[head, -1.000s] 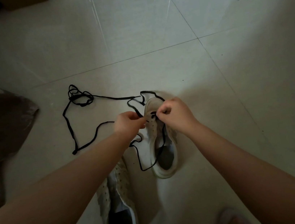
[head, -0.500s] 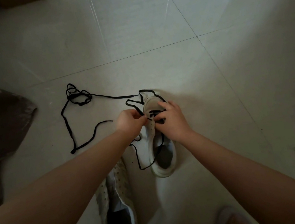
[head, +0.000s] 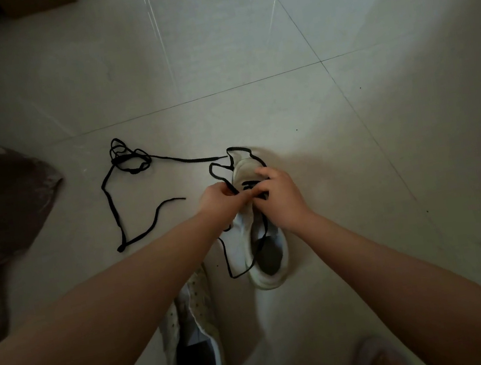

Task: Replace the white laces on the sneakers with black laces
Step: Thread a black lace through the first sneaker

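hands pinch black lace — on sneaker | tiled floor

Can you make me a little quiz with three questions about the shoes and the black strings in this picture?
1. True or false: both sneakers already have a black lace in them.
2. How many black laces can you see? A) one B) two C) four
3. Fill in: the spare black lace lies on the floor to the ____ of the sneaker being laced.

Key
1. False. Only the far sneaker has a threaded lace; the near sneaker shows none.
2. B. One is being worked by the left hand and the right hand; the loose lace lies on the floor.
3. Left.
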### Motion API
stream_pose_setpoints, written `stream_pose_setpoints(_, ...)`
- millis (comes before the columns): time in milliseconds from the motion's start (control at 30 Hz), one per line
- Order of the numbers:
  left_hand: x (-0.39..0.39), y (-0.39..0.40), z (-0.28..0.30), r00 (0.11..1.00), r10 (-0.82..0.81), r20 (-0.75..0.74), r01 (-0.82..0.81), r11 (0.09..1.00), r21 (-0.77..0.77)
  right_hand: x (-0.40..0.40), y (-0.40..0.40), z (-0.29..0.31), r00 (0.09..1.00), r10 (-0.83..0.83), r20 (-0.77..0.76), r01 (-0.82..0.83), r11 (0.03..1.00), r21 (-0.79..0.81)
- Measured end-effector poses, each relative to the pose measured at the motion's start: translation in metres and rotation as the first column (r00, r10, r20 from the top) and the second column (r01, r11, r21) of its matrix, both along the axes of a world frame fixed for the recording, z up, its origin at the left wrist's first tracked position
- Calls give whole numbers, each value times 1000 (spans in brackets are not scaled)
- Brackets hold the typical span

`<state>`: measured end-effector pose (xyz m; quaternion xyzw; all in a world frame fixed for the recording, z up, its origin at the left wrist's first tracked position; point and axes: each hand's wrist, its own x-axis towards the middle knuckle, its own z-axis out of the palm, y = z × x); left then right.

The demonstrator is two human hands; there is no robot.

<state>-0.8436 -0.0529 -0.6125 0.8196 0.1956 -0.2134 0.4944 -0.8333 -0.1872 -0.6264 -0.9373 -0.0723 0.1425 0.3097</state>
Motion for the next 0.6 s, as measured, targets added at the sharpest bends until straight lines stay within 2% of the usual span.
stream_pose_setpoints(167, -1, 2, 3, 999, 31, -30, -35, 989, -142, -6, 4, 6, 1000, -13, -1, 13, 997, 78)
stream_pose_setpoints(233, -1, 3, 3, 1000, -15, -2, 15, 997, -75, -11, -1, 6, 996, -86, -29, 89, 988, 125)
stream_pose_setpoints(267, -1, 5, 3, 999, -46, 20, 46, 999, -20, -13, -4, 8, 984, -160, -72, 171, 967, 189)
stream_pose_setpoints(300, -2, 7, 4, 997, -70, 42, 69, 997, 24, -13, -7, 10, 953, -262, -154, 298, 900, 317)
stream_pose_setpoints(333, -2, 9, 3, 995, -85, 57, 82, 996, 43, -11, -12, 15, 893, -349, -284, 448, 747, 490)
stream_pose_setpoints(367, -3, 11, 2, 994, -93, 65, 90, 995, 44, -8, -17, 20, 803, -378, -461, 596, 490, 637)
stream_pose_setpoints(400, -4, 11, 2, 993, -100, 68, 97, 994, 44, -4, -23, 26, 719, -314, -620, 689, 202, 696)
stream_pose_setpoints(433, -4, 11, 2, 991, -111, 70, 107, 993, 56, -1, -27, 32, 669, -236, -704, 726, 4, 688)
stream_pose_setpoints(467, -5, 10, 2, 989, -130, 76, 124, 989, 82, 1, -28, 35, 646, -202, -737, 744, -49, 666)
stream_pose_setpoints(500, -4, 9, 2, 983, -159, 86, 148, 981, 126, 0, -26, 36, 650, -223, -726, 749, 26, 662)
stream_pose_setpoints(533, -4, 9, 1, 976, -192, 103, 172, 969, 178, -2, -24, 37, 704, -300, -644, 709, 247, 661)
stream_pose_setpoints(567, -4, 8, 1, 969, -215, 120, 186, 958, 218, -6, -23, 32, 804, -357, -475, 593, 542, 596)
stream_pose_setpoints(600, -4, 9, 1, 964, -227, 136, 191, 953, 236, -9, -23, 31, 911, -317, -264, 407, 794, 452)
